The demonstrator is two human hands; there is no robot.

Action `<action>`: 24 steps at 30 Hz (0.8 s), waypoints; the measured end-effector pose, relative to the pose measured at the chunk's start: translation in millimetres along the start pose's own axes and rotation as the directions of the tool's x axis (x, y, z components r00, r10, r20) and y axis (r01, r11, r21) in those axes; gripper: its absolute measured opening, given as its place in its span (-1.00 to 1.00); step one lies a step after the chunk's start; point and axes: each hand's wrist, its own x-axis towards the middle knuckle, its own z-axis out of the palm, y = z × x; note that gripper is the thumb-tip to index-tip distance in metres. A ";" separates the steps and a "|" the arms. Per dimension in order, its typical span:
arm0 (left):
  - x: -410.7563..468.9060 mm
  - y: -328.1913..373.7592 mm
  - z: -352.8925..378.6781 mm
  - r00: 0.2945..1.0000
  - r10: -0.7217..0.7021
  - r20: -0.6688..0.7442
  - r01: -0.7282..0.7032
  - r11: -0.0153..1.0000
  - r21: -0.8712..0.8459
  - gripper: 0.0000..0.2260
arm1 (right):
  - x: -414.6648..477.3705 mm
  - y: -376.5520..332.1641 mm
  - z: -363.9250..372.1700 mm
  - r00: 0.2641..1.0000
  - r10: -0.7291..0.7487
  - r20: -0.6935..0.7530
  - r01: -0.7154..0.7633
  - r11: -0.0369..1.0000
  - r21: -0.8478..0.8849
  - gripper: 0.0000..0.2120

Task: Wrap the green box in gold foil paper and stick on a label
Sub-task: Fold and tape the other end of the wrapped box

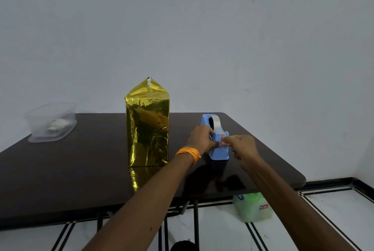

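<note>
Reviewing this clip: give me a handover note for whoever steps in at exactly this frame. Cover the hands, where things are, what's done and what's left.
Left hand: grips the blue tape dispenser on the table.
Right hand: pinches the tape end at the cutter.
Gold-wrapped box: upright, left of the dispenser, untouched.
Done: foil covers every visible side.
Left: pull and cut tape, probably secure the peaked top flap, stick the label. No label is visible; the white contents of the clear container are unidentifiable.

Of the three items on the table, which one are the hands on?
The blue tape dispenser: left hand grips it, right hand pinches its tape. The gold-wrapped box and clear container stand untouched.
</note>
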 end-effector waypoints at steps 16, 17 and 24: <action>-11.7 20.3 -49.7 0.999 -0.032 -0.034 0.021 0.960 -0.279 -0.80 | -13.2 -24.9 -20.8 0.908 -0.375 0.185 0.390 0.920 -0.048 -0.62; -14.3 25.5 -61.2 0.998 -0.040 -0.048 0.021 0.938 -0.347 -0.80 | -13.7 -30.9 -16.1 0.902 -0.380 0.203 0.390 0.921 -0.009 -0.60; -30.8 32.8 -120.2 0.990 0.095 -0.100 -0.116 0.964 -0.240 -0.77 | -27.4 -69.6 21.7 0.860 -0.437 0.262 0.417 0.900 0.130 -0.53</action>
